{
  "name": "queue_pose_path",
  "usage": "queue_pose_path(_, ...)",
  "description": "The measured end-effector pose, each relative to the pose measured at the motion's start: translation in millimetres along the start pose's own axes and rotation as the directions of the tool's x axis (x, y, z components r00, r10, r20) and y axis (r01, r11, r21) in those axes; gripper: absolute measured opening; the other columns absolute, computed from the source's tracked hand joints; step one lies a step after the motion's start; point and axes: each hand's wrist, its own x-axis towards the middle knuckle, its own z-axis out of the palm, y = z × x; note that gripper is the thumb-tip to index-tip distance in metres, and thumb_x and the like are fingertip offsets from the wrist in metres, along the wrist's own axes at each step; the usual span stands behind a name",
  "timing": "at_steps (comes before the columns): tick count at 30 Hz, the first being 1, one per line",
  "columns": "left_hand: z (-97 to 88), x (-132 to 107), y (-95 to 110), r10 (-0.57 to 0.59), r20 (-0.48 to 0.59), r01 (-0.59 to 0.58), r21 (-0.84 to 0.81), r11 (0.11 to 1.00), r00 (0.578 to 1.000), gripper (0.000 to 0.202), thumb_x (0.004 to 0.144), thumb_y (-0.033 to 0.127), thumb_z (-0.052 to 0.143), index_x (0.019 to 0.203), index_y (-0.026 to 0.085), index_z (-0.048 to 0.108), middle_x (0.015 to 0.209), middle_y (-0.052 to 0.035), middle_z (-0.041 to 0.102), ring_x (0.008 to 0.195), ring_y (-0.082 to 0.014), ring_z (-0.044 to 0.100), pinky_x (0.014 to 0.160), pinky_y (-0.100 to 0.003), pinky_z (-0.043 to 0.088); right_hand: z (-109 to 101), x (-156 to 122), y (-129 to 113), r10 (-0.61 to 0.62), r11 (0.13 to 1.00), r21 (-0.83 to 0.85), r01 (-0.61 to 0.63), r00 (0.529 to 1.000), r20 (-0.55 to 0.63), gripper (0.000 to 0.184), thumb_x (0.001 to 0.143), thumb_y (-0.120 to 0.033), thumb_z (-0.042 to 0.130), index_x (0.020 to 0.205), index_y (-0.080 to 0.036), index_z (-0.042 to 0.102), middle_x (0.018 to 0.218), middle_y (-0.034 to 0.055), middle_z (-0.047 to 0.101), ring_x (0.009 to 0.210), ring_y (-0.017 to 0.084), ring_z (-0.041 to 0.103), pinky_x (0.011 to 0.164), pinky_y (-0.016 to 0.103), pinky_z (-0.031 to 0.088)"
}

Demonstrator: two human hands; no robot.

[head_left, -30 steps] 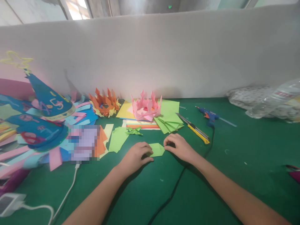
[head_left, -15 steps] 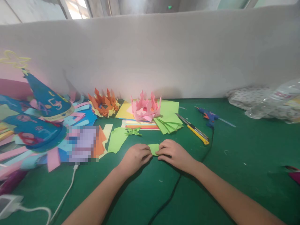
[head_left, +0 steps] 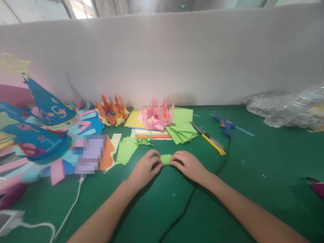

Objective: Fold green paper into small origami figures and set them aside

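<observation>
Between my two hands is a small folded piece of green paper (head_left: 166,159), low over the green table. My left hand (head_left: 147,166) pinches its left end, with the fingers curled. The right end is gripped by my right hand (head_left: 186,164), whose fingertips are pressed together on it. My fingers cover both ends of the paper. Just beyond lie a folded green paper star shape (head_left: 144,141) and loose green sheets (head_left: 126,151). Behind these, a pink paper crown (head_left: 157,116) stands on stacked coloured paper, with fanned green sheets (head_left: 181,133) beside it.
A yellow utility knife (head_left: 213,144) and a blue glue gun (head_left: 225,125) lie to the right, the gun's black cord (head_left: 187,209) running under my right arm. An orange crown (head_left: 113,113) and blue paper hats (head_left: 48,104) stand left. A plastic bottle (head_left: 291,108) lies far right.
The green paper between my hands now shows as a narrower strip. My fingers have shifted slightly on its ends, and my left index finger is lifted more.
</observation>
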Motion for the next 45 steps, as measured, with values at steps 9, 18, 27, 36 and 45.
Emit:
queue_pose_path(9, 8.9, 1, 6, -0.039, -0.083, 0.043, 0.039, 0.998, 0.996, 0.014, 0.086, 0.020, 0.051, 0.076, 0.017, 0.061, 0.097, -0.0067, 0.052, 0.084, -0.0165, 0.056, 0.077, -0.032, 0.049, -1, 3, -7, 0.101, 0.995, -0.018, -0.101, 0.995, 0.007, 0.011, 0.083, -0.017, 0.056, 0.072, -0.018, 0.059, 0.070, 0.0003, 0.059, 0.067, 0.014, 0.052, 0.061, 0.025, 0.036)
queue_pose_path(18, 13.5, 1, 9, -0.130, -0.137, 0.156, 0.202, 0.967, 0.982, 0.016, 0.081, 0.021, 0.058, 0.067, 0.014, 0.056, 0.092, -0.0085, 0.052, 0.085, -0.0214, 0.049, 0.079, -0.039, 0.045, -1, 5, -4, 0.113, 0.993, 0.016, -0.113, 0.993, 0.022, 0.010, 0.082, -0.016, 0.056, 0.072, -0.018, 0.060, 0.067, -0.0007, 0.058, 0.065, 0.014, 0.051, 0.059, 0.024, 0.034)
queue_pose_path(27, 11.9, 1, 10, -0.159, -0.135, 0.191, 0.266, 0.945, 0.978, 0.019, 0.082, 0.026, 0.055, 0.068, 0.015, 0.057, 0.092, -0.0080, 0.048, 0.089, -0.0226, 0.046, 0.080, -0.039, 0.043, 0, 6, -5, 0.126, 0.992, 0.013, -0.126, 0.992, 0.009, 0.011, 0.081, -0.016, 0.055, 0.071, -0.018, 0.060, 0.066, -0.0003, 0.059, 0.065, 0.014, 0.051, 0.058, 0.024, 0.034)
queue_pose_path(36, 9.0, 4, 12, -0.204, -0.109, 0.231, 0.422, 0.877, 0.973, 0.026, 0.082, 0.036, 0.054, 0.066, 0.016, 0.056, 0.085, -0.0068, 0.048, 0.085, -0.0231, 0.047, 0.077, -0.039, 0.042, -2, 8, -7, 0.166, 0.986, -0.003, -0.166, 0.986, 0.030, 0.012, 0.080, -0.016, 0.056, 0.069, -0.017, 0.061, 0.065, -0.0003, 0.059, 0.062, 0.013, 0.051, 0.056, 0.023, 0.033)
queue_pose_path(45, 7.5, 5, 9, -0.226, -0.124, 0.258, 0.411, 0.874, 0.966, 0.031, 0.080, 0.041, 0.058, 0.061, 0.017, 0.058, 0.079, -0.0053, 0.049, 0.080, -0.0214, 0.048, 0.075, -0.036, 0.041, -3, 10, -8, 0.172, 0.985, 0.007, -0.172, 0.984, 0.041, 0.012, 0.079, -0.015, 0.055, 0.070, -0.017, 0.061, 0.066, -0.0002, 0.058, 0.061, 0.012, 0.050, 0.056, 0.023, 0.032)
